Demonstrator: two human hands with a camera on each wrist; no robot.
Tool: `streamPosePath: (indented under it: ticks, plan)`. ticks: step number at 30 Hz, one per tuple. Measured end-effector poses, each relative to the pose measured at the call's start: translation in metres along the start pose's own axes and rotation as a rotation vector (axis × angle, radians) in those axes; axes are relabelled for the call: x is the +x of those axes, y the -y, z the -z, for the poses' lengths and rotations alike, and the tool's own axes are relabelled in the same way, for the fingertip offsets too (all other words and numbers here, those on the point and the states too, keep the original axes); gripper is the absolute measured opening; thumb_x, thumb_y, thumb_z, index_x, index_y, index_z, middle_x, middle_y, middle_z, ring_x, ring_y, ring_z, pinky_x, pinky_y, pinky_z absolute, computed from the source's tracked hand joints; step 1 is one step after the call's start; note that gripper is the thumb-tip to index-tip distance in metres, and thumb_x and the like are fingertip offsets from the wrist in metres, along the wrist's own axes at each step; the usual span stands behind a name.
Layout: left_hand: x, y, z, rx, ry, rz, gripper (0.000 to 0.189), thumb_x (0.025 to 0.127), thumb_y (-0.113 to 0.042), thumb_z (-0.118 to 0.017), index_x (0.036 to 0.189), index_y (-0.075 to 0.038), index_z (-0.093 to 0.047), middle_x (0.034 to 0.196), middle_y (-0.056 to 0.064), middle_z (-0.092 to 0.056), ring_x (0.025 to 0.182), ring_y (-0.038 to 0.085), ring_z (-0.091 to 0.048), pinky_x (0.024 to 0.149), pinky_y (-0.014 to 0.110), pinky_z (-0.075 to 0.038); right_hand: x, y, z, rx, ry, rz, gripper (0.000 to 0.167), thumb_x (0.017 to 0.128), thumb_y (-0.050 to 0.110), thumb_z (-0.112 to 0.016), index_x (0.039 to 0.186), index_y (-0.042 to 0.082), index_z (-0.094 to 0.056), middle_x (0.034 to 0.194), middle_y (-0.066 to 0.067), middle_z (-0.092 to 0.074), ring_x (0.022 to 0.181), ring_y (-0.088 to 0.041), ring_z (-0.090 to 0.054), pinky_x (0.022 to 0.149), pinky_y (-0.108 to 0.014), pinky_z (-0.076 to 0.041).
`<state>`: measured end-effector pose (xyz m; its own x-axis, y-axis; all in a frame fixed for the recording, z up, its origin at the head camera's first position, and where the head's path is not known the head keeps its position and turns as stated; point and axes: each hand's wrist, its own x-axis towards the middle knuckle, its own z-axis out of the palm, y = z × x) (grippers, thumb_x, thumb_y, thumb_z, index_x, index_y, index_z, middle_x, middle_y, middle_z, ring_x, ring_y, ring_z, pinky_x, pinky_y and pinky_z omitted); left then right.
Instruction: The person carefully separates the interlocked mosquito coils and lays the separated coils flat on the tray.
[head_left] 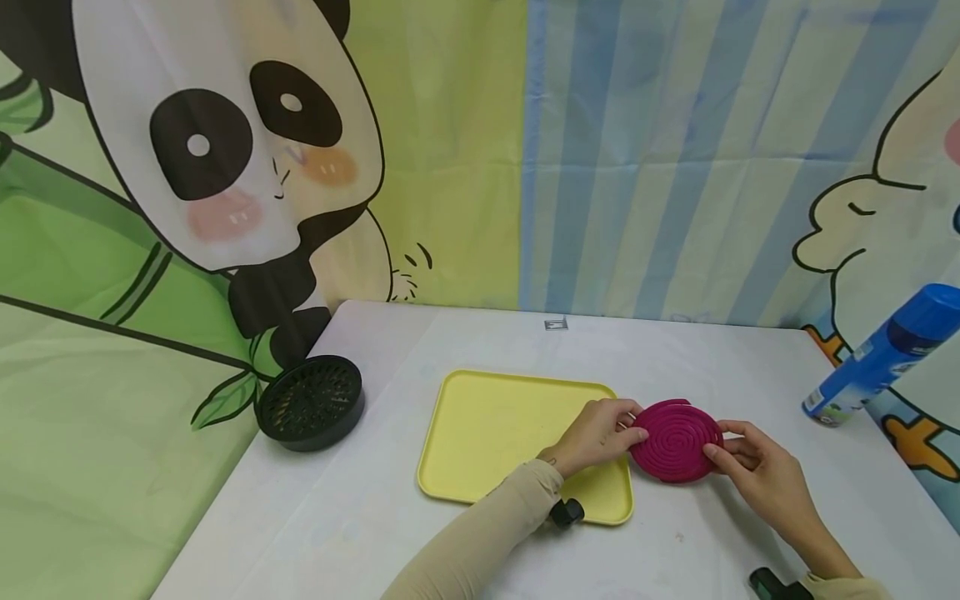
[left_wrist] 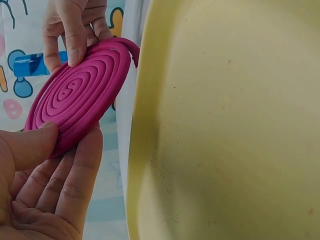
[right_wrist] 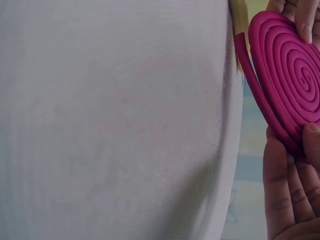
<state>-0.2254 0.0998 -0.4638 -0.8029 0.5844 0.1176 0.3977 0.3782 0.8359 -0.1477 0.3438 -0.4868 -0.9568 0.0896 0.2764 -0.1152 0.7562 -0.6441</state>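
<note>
A magenta spiral mosquito coil (head_left: 677, 442) is held up between both hands, right of the yellow tray. My left hand (head_left: 602, 435) pinches its left edge, thumb on the face and fingers behind. On the opposite edge, my right hand (head_left: 763, 477) pinches it the same way. In the left wrist view the coil (left_wrist: 75, 95) is tilted, and its outer end sticks out from the rim near the right hand (left_wrist: 75, 30). The right wrist view shows the same loose outer end of the coil (right_wrist: 280, 75) standing slightly apart from the other rings.
A yellow tray (head_left: 495, 433) with small dark specks lies under the left forearm. The round black perforated holder (head_left: 311, 404) sits at the table's left edge. On the right stands a blue spray can (head_left: 881, 358). Printed curtains hang behind the white table (head_left: 390, 350).
</note>
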Motion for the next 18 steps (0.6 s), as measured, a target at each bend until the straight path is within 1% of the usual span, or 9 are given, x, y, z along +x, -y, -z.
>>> streamPosePath:
  ticks: [3, 10, 15, 18]
  plan:
    - [-0.0003, -0.0002, 0.0004, -0.003, 0.0, 0.0, 0.012, 0.095, -0.016, -0.071, 0.106, -0.013, -0.073, 0.093, -0.005, -0.074, 0.078, -0.008, -0.061, 0.069, 0.009, -0.05, 0.0, 0.0002, -0.0004, 0.001, -0.002, -0.002, 0.038, 0.093, 0.015, -0.074, 0.127, 0.004, -0.059, 0.095, -0.019, -0.075, 0.07, -0.002, -0.072, 0.062, -0.008, -0.053]
    - [-0.0009, 0.0012, -0.002, 0.008, -0.009, 0.014, 0.012, 0.095, -0.017, -0.071, 0.107, -0.014, -0.073, 0.094, -0.007, -0.074, 0.082, -0.007, -0.061, 0.071, 0.009, -0.05, -0.0007, -0.0016, -0.002, 0.021, -0.014, 0.003, 0.038, 0.092, 0.012, -0.075, 0.126, 0.004, -0.058, 0.093, -0.02, -0.075, 0.069, 0.0, -0.072, 0.061, -0.009, -0.054]
    - [-0.0017, 0.0015, -0.003, -0.003, -0.008, 0.024, 0.012, 0.095, -0.017, -0.072, 0.106, -0.014, -0.073, 0.093, -0.007, -0.074, 0.081, -0.006, -0.061, 0.071, 0.01, -0.05, -0.0015, -0.001, -0.0026, 0.017, -0.016, -0.003, 0.039, 0.092, 0.012, -0.075, 0.126, 0.004, -0.058, 0.094, -0.02, -0.075, 0.07, -0.009, -0.074, 0.061, -0.01, -0.054]
    - [-0.0012, 0.0013, -0.0022, -0.001, -0.009, 0.021, 0.012, 0.095, -0.017, -0.072, 0.106, -0.014, -0.073, 0.093, -0.007, -0.073, 0.082, -0.006, -0.061, 0.071, 0.01, -0.05, -0.001, 0.0004, -0.002, 0.014, -0.014, -0.004, 0.039, 0.092, 0.013, -0.075, 0.126, 0.005, -0.058, 0.094, -0.02, -0.075, 0.071, -0.01, -0.075, 0.061, -0.01, -0.054]
